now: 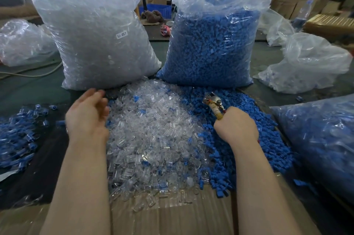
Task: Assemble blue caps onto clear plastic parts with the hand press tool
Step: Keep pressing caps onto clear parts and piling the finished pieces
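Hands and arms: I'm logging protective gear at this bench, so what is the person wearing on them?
Nothing shows on either. The left hand and right hand are bare, with no gloves, and both forearms are uncovered up to the bottom edge of the frame, so no sleeves are visible. No watch or bracelet shows on either wrist.

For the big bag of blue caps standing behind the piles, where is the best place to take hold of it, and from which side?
Probably the loose, empty plastic at the top of the bag of blue caps, reached from above. The caps fill only the lower part, which bulges wide and looks heavy, so it offers nothing to close the hands around. The crumpled top can be gathered; the other hand could support the base.
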### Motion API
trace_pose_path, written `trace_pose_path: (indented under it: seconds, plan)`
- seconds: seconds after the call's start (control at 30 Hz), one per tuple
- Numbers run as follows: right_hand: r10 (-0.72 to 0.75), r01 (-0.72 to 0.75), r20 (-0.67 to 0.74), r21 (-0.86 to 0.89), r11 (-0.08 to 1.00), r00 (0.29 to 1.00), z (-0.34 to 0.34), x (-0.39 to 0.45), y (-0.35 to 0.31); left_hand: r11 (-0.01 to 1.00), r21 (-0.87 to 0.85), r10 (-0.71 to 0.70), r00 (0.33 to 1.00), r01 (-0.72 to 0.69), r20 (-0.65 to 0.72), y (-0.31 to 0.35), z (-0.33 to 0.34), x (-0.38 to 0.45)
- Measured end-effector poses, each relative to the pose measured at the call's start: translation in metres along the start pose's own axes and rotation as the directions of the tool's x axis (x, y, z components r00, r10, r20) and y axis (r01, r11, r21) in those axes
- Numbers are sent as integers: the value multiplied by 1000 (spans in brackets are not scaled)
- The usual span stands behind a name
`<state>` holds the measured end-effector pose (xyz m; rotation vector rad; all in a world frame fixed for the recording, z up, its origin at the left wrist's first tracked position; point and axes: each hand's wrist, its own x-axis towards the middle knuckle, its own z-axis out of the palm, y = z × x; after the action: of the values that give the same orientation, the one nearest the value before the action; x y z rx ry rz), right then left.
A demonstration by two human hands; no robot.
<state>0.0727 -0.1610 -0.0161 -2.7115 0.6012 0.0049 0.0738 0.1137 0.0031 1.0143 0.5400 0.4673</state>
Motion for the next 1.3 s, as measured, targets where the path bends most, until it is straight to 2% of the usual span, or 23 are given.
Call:
trace_pose_path:
  seconds: [0.03, 0.07, 0.13, 0.2, 0.27, 0.3, 0.37, 0.47, 0.63, 0.83, 0.97, 1.07, 1.13, 1.2, 1.3]
  plan:
    - [7, -7, 7, -9, 1000, 1000, 0, 0, -1, 983, 179, 26, 997, -39, 76, -2, 8, -4]
    - [14, -14, 15, -16, 1000, 1000, 0, 0, -1, 922, 371, 49, 983, -113, 176, -5, 16, -8]
    - [10, -10, 27, -20, 1000, 1000, 0, 0, -1, 753, 609, 28, 937, -249, 348, -13, 24, -18]
    - [-13, 13, 22, -13, 1000, 1000, 0, 0, -1, 510, 792, -69, 903, -334, 425, -24, 26, -23]
    - [-37, 37, 13, -9, 999, 999, 0, -1, 0, 219, 884, -105, 891, -413, 442, -29, 30, -25]
    - [-49, 50, 16, -11, 999, 999, 0, -1, 0, 126, 883, -93, 881, -452, 464, -30, 32, -27]
    - [-81, 82, 34, -19, 996, 996, 1, -1, -1, 64, 857, -48, 856, -512, 515, -30, 32, -29]
    - [-116, 117, 49, -29, 993, 992, 2, -2, -3, 74, 831, 12, 834, -551, 551, -28, 29, -27]
    - [-102, 102, 29, -3, 995, 994, 3, -2, -6, 181, 816, 100, 836, -549, 540, -28, 29, -26]
    - [-88, 89, -27, 35, 995, 996, 4, 2, -4, 254, 778, 202, 818, -574, 538, -31, 34, -28]
    - [-121, 134, -66, 258, 957, 990, 2, 3, -5, 392, 733, 243, 831, -556, 500, -30, 39, -34]
    - [-171, 196, -95, 461, 866, 981, -1, 1, -9, 529, 676, 224, 852, -514, 472, -29, 45, -42]
    - [-200, 222, -100, 536, 815, 975, -4, -1, -11, 607, 625, 201, 856, -490, 476, -30, 51, -50]
    - [-231, 247, -102, 584, 773, 967, -5, -4, -13, 653, 582, 176, 844, -485, 506, -32, 56, -58]
    - [-282, 297, -123, 611, 734, 951, -6, -8, -18, 662, 551, 149, 809, -509, 569, -39, 63, -68]
